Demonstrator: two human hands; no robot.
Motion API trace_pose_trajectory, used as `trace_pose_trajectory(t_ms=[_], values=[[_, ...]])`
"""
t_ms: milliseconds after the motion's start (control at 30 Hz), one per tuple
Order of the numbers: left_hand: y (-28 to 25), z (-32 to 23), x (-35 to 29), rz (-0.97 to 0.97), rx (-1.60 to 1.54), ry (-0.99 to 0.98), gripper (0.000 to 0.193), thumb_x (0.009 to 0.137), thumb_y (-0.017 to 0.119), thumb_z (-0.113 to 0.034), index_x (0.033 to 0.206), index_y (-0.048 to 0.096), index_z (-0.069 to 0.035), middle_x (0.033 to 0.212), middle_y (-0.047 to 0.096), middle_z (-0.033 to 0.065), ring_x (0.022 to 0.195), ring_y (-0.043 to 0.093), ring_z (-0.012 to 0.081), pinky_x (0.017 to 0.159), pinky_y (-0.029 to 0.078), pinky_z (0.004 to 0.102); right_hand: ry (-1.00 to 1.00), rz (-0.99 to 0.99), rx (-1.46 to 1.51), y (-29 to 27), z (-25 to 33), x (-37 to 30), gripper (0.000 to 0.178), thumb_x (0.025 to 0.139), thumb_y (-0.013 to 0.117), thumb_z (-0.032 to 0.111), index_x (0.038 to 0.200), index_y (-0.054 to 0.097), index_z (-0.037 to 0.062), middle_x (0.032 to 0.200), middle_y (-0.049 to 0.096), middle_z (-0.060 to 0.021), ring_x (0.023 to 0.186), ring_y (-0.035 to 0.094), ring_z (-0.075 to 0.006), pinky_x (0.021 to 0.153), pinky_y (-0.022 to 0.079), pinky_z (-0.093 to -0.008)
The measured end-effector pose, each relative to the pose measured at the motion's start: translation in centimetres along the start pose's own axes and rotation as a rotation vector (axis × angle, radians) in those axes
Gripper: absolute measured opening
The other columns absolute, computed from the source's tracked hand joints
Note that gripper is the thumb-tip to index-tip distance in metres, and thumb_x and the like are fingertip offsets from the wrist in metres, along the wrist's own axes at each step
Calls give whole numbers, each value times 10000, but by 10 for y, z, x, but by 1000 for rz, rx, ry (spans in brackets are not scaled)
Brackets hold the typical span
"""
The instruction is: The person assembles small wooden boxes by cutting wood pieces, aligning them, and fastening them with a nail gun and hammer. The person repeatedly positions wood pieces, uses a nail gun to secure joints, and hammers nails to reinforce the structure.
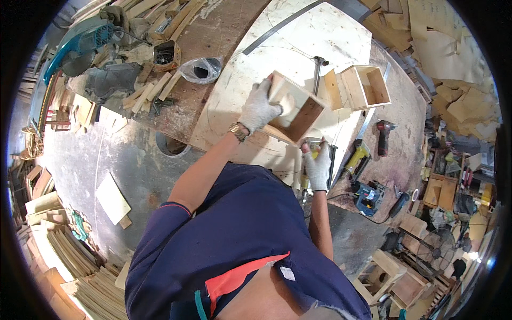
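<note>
My left hand (260, 108), in a pale work glove, grips the upper left wall of an open wooden box (310, 118), held tilted above a white board (288, 40). Beside the thumb shows a pale round patch; whether it is a hole I cannot tell. My right hand (319, 169), gloved with bare fingertips, is just below the box's lower corner, thumb and forefinger spread apart. A yellow tool (305, 180) is partly hidden by that hand. Past the held box lie a hammer (318, 74) and a second wooden box (367, 88) with its open side facing right.
Right of my hands lie a yellow nail gun (356, 159), a red-and-black drill (383, 137) and a blue jigsaw (369, 197). A blue saw (85, 42) with an exposed blade stands far left. A bagged dark roll (201, 69) and wood offcuts (149, 93) lie nearer. A metal strip (282, 25) crosses the white board.
</note>
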State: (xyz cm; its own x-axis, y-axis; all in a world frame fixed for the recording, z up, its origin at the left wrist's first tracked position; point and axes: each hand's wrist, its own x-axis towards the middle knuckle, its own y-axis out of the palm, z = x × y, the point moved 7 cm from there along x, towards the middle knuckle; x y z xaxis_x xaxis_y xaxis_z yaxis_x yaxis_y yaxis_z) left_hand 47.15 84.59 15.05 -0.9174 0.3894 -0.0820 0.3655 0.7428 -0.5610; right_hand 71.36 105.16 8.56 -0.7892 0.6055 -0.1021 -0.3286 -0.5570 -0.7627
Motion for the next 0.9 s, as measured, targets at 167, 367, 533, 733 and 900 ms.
trace_pose_trajectory(t_ms=[167, 367, 533, 733, 900], values=[[46, 98, -31, 184, -1011, -327, 653, 1038, 601, -70, 1660, 404, -41, 1398, 665, 144, 1205, 697, 209, 1081, 571, 358, 102, 317, 1025, 8, 61, 29, 945, 983, 861, 306, 1717, 360, -16, 1498, 624, -129, 1207, 661, -185, 982, 560, -319], [23, 135, -62, -16, -753, -353, 789, 1056, 592, -20, 1748, 212, -10, 1506, 597, 167, 1294, 715, 234, 1060, 577, 351, -89, 120, 491, -19, 121, 49, 971, 878, 924, 146, 1681, 415, -53, 1498, 648, -166, 1246, 677, -202, 1026, 564, -318], [-52, 225, -87, -508, -328, -288, 747, 982, 837, -203, 1607, 485, 5, 1361, 684, 178, 1100, 668, 234, 924, 601, 401, -543, 44, -78, 11, 139, 33, 1190, 638, 1006, 228, 1667, 447, 18, 1365, 596, -244, 1293, 606, -458, 1109, 539, -492], [-155, 292, -66, -749, 246, -260, 381, 956, 795, -257, 1264, 708, -50, 1100, 725, 133, 1001, 714, 340, 919, 579, 466, -457, 120, -45, 14, 125, 50, 1216, 633, 1001, 150, 1685, 404, 20, 1357, 581, -206, 1218, 646, -434, 1041, 572, -473], [-215, 346, 2, -651, 739, -184, 524, 969, 734, -485, 1280, 732, -64, 1359, 688, 216, 1302, 626, 434, 1142, 474, 583, -534, 266, -88, 1, 113, 77, 1170, 709, 989, 154, 1715, 401, 45, 1449, 632, -194, 1322, 663, -378, 1072, 580, -453]])
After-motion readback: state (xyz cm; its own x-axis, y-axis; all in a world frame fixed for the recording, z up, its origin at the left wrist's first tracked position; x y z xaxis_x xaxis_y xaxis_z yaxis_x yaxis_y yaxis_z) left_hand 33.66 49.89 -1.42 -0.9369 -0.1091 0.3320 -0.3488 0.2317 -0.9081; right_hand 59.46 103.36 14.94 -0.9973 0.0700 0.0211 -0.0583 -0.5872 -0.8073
